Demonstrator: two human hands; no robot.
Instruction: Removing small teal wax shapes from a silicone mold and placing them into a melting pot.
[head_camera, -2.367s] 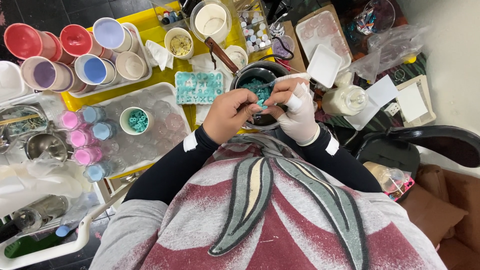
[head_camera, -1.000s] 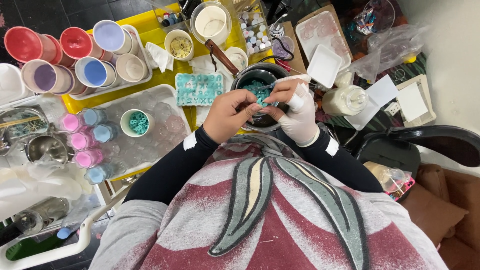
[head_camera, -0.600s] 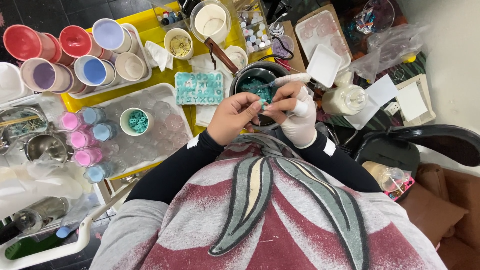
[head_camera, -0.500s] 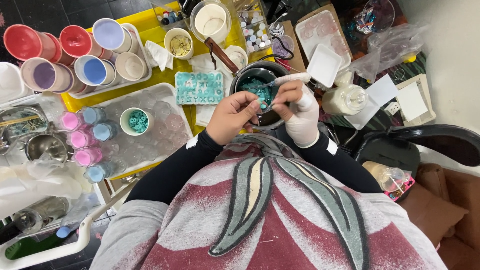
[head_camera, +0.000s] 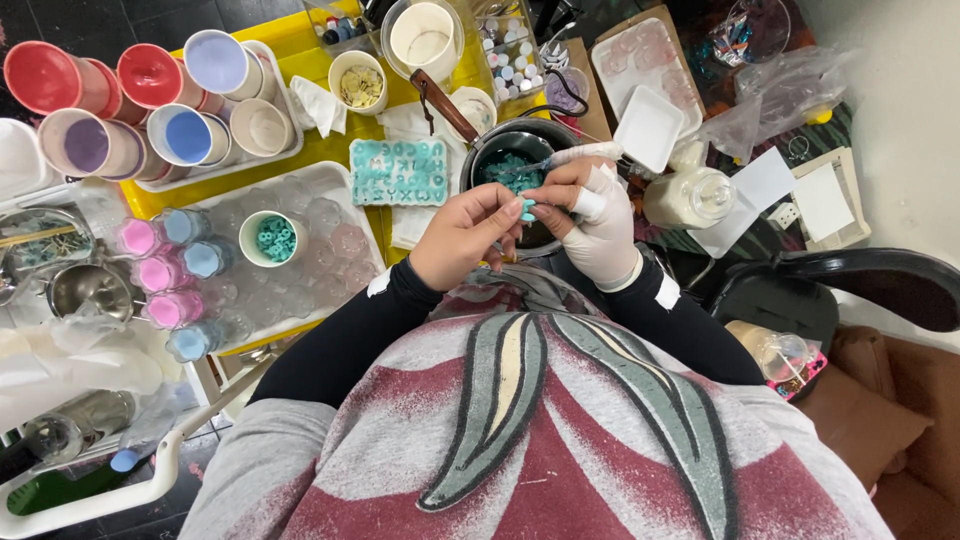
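Both hands (head_camera: 530, 225) on teal bead (head_camera: 527, 208)

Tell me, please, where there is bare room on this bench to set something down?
Little: the clear tray is bare around the small white cup, and the white square dish is empty. Around the dark pot everything crowds together.

teal bead (head_camera: 527, 208) | small, ring-shaped | pinched over dark pot (head_camera: 500, 150)

Your right hand (head_camera: 600, 225) wears a smooth white rubbery glove; the pot (head_camera: 520, 170) at twelve o'clock is dark, glossy metal.
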